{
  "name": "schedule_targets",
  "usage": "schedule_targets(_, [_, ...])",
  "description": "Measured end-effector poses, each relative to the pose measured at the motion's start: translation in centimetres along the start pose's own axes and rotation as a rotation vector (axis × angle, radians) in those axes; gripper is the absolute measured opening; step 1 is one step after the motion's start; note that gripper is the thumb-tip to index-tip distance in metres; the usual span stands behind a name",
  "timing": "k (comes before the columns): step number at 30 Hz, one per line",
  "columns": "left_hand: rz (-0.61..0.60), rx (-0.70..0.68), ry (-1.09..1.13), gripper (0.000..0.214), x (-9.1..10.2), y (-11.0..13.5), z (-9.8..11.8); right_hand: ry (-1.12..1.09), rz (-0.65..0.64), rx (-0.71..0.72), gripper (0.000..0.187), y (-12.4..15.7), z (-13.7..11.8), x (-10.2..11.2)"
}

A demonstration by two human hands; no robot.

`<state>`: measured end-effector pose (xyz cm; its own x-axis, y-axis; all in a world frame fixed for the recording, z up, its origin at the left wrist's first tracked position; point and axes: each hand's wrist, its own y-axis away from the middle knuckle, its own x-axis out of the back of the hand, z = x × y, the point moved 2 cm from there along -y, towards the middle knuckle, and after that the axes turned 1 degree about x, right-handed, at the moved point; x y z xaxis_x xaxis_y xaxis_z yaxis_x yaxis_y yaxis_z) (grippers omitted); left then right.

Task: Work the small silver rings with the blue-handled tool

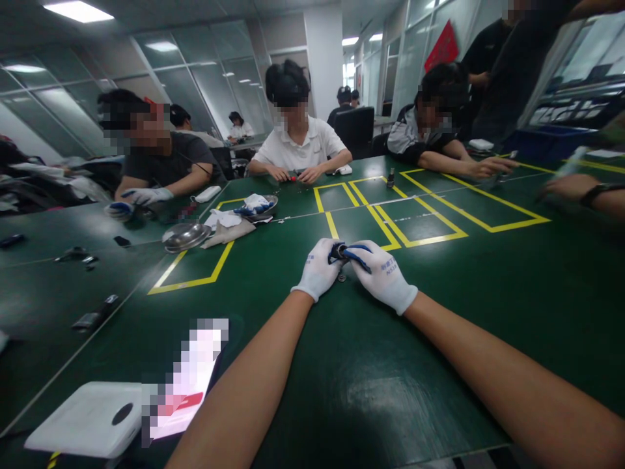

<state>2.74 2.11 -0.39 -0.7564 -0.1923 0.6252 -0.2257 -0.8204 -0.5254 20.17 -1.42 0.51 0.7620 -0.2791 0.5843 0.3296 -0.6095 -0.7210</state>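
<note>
Both my hands wear white gloves with blue fingertips and meet over the green table (371,391). My left hand (318,268) is curled closed around a small dark metal part (338,253). My right hand (381,273) is closed too, its fingers pinching the same part from the right. A tiny round piece (342,278) lies on the table just below the hands. What exactly the part is stays too small to tell.
Yellow tape boxes (415,218) mark the table ahead. A metal bowl (185,236), cloths and gloves (244,212) lie at the left. A phone (188,384) and white box (83,420) sit near my left arm. Several people work round the table.
</note>
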Motion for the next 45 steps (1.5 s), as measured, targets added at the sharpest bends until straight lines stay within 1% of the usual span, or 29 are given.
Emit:
schedule_targets(10, [0.012, -0.009, 0.011, 0.029, -0.1, 0.1, -0.3, 0.072, -0.021, -0.038, 0.023, 0.1, 0.3, 0.1])
schedule_targets(15, [0.004, -0.008, -0.003, 0.030, -0.1, 0.1, -0.2, 0.062, -0.027, -0.017, 0.024, 0.1, 0.5, -0.1])
schedule_targets(18, [0.012, -0.007, -0.008, 0.030, 0.0, 0.1, -0.1, 0.040, -0.010, -0.008, 0.022, 0.1, 0.6, -0.1])
schedule_targets(21, [-0.007, -0.009, 0.002, 0.030, -0.1, 0.1, 0.1, 0.025, 0.000, -0.013, 0.020, 0.1, 0.7, -0.1])
schedule_targets(27, [-0.026, -0.024, 0.009, 0.030, -0.1, 0.1, 0.2, 0.039, -0.028, -0.006, 0.019, 0.0, 0.6, -0.1])
schedule_targets(35, [0.015, 0.004, 0.017, 0.032, 0.0, 0.1, -0.2, 0.095, -0.046, -0.042, 0.026, 0.1, 0.0, -0.1])
schedule_targets(41, [0.038, 0.057, 0.017, 0.030, 0.1, 0.1, -0.3, 0.029, -0.126, -0.080, 0.031, 0.1, -0.4, -0.2])
schedule_targets(45, [0.043, 0.082, 0.022, 0.029, 0.1, 0.0, -0.2, 0.037, -0.157, -0.080, 0.034, 0.2, -0.4, -0.2])
